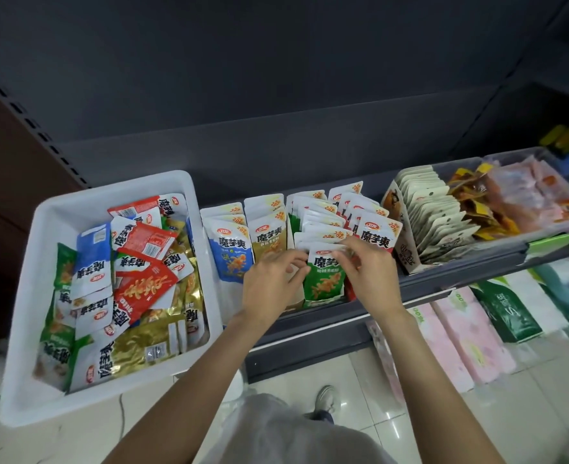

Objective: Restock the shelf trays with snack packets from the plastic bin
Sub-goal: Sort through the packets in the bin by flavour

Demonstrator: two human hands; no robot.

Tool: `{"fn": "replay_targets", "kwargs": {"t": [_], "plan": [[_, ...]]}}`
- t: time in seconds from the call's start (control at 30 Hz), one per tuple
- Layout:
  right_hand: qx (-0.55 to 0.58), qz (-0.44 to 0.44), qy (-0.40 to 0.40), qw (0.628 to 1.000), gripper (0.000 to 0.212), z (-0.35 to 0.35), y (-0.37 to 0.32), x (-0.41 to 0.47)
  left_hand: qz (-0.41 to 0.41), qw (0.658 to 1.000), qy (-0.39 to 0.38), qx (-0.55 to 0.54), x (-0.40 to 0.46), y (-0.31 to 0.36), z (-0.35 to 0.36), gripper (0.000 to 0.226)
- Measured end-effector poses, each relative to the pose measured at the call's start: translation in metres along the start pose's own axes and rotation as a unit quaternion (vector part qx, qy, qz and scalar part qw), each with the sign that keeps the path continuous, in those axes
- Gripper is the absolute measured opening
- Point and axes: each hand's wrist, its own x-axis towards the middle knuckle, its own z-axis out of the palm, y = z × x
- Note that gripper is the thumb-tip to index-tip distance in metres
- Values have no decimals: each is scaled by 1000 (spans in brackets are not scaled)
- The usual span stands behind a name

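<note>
A white plastic bin (25, 323) at the left holds a loose heap of snack packets (132, 283) in red, blue, green and gold. On the shelf to its right stand rows of upright packets: a blue row (227, 252), a gold row (269, 237), a green row and a red row (375, 234). At the front of the green row stands a green packet (324, 283). My left hand (271, 286) pinches its left edge. My right hand (366, 269) pinches its upper right corner.
A cardboard display box (406, 259) of pale packets and a clear tray (517, 236) of orange snacks sit further right on the shelf. Pink and green tissue packs (470, 333) lie on the lower level. The dark shelf lip (326, 316) runs along the front. My shoe (324, 398) is on the tiled floor.
</note>
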Motion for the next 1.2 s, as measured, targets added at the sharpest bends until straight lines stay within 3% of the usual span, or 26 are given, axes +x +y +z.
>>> {"fn": "replay_targets", "kwargs": {"t": [0.2, 0.33, 0.4, 0.47, 0.53, 0.63, 0.77, 0.87, 0.97, 1.1, 1.2], "plan": [[-45, 48, -1, 998, 18, 13, -4, -2, -26, 1000, -16, 1, 3, 3, 0, 15], [26, 82, 71, 994, 30, 0, -16, -7, -47, 998, -8, -40, 0, 2, -12, 14], [114, 79, 122, 983, 26, -12, -29, -11, -50, 995, 37, -76, -4, 2, -29, 12], [193, 63, 141, 969, 16, -25, -50, -17, -20, 987, 132, -86, -13, -3, -53, 16], [240, 25, 123, 963, 11, -30, -75, -18, 13, 973, 225, -57, -27, -15, -80, 19], [243, -79, 40, 966, 9, -14, -110, -16, 1, 964, 264, 17, -51, -49, -120, 18], [171, -171, -178, 954, 16, 35, -156, -9, -161, 961, 167, 153, -84, -113, -163, 25], [78, -213, -304, 925, 29, 78, -190, 0, -253, 948, 76, 178, -99, -151, -177, 32], [19, -242, -340, 909, 38, 118, -220, 10, -262, 949, 22, 173, -101, -163, -177, 41], [-54, -270, -315, 908, 49, 168, -244, 28, -297, 935, -41, 188, -92, -170, -170, 56], [-114, -268, -362, 885, 56, 190, -250, 35, -295, 924, -83, 227, -86, -178, -167, 62]]}}
